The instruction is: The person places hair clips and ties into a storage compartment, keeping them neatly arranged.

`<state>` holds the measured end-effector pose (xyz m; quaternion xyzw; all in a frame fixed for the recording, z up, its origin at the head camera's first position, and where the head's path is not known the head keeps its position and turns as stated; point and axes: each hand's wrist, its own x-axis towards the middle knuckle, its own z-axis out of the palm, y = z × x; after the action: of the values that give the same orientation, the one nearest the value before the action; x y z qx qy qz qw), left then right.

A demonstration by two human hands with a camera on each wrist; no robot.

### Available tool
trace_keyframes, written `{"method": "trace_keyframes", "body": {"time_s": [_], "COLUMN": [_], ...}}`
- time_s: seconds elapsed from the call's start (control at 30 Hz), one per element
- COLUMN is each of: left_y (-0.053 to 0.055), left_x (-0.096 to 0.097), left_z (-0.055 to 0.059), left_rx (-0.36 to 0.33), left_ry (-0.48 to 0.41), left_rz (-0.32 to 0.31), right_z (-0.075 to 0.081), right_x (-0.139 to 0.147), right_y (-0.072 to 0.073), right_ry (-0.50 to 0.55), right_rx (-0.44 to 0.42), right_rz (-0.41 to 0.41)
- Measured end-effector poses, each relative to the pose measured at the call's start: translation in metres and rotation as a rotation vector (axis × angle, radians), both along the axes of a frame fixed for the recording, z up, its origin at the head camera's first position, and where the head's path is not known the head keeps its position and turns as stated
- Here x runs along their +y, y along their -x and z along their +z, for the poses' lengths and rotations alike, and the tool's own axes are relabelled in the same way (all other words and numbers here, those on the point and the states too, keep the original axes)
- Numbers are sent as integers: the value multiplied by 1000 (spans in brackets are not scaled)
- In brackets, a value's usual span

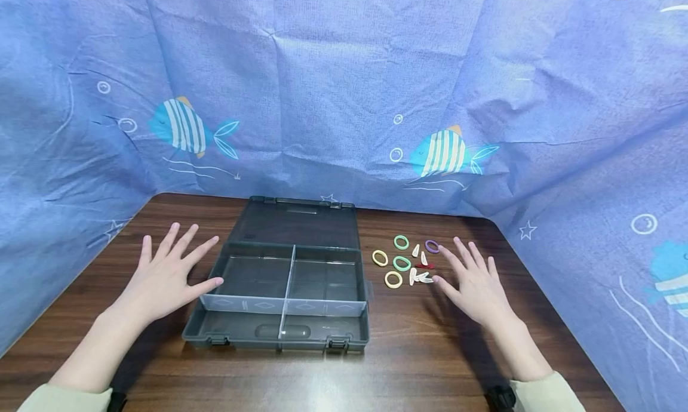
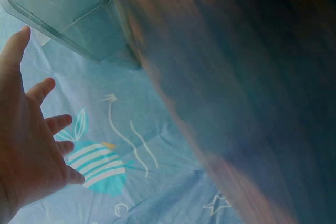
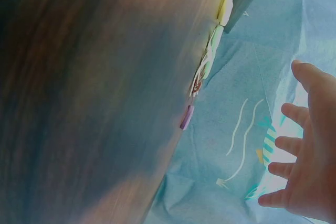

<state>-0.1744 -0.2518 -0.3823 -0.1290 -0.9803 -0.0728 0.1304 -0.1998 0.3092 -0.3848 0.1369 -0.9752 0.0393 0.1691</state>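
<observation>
My left hand [image 1: 166,277] hovers with spread fingers beside the left wall of a dark translucent box [image 1: 276,343], its thumb overlapping the rim in the head view. The box has its lid [image 1: 301,224] swung back, and pale dividers [image 1: 242,304] split it into compartments. To the right, my right hand [image 1: 475,286] is held over the table, fingers spread and holding nothing. Close to its fingertips lie a purple hair tie [image 1: 432,246], a red hair clip [image 1: 424,266] and several white hair clips [image 1: 412,276]. Green hair ties [image 1: 401,263] and yellow hair ties [image 1: 393,279] lie between them and the box.
The brown wooden table [image 1: 430,364] carries everything. A blue curtain [image 1: 344,89] printed with fish hangs right behind its back edge and along both sides. The box's lid reaches close to that back edge.
</observation>
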Motion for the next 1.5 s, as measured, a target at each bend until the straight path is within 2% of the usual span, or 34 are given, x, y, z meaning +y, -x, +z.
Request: {"method": "trace_keyframes", "body": {"time_s": [0.5, 0.73, 1.0, 1.27, 1.4, 1.5], "left_y": [4, 11, 29, 45, 52, 58], "left_x": [-1, -1, -1, -2, -6, -10], "left_z": [2, 5, 5, 4, 0, -4], "left_rx": [19, 59, 57, 58, 17, -51], "left_ry": [3, -8, -19, -92, -119, -156], "left_rz": [-19, -43, -71, -164, -182, -195], "right_z": [3, 7, 17, 22, 19, 14], "right_x": [-1, -6, -16, -32, -38, -42], "right_y": [0, 8, 24, 50, 63, 72], "right_ry": [13, 20, 47, 64, 75, 107], "right_rx": [-8, 21, 22, 41, 25, -13], "right_rz": [4, 55, 96, 175, 217, 252]}}
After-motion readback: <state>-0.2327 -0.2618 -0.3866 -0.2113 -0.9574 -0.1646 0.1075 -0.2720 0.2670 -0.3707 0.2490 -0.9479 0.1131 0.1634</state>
